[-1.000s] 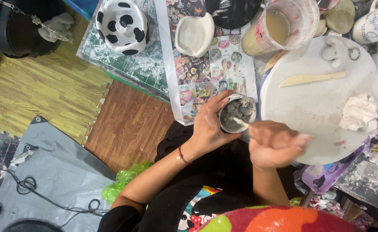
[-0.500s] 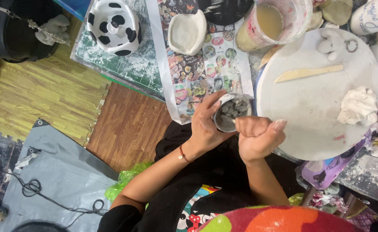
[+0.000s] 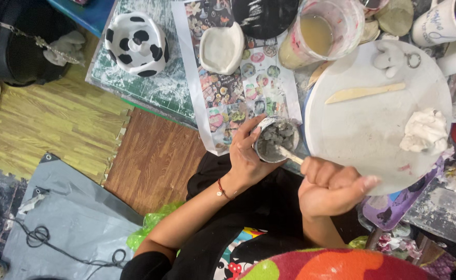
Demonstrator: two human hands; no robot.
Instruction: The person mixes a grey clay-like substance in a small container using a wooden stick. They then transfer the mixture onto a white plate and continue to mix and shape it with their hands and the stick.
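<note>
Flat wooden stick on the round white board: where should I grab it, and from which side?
Probably pinch the wooden stick at its wider end, nearer the board's center, coming from above. It lies flat and bare, so only its thin long edges give purchase. Its narrow tip points toward the clay lump and ring.

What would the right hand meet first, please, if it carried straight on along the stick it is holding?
Most likely the grey lumps inside the small cup, which the left hand holds; the right hand points its stick there.

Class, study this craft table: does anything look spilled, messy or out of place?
Nothing is spilled or broken. The green cutting mat is smeared with white residue, and the printed sheet overhangs the table edge. The left hand holds the small cup upright.
</note>
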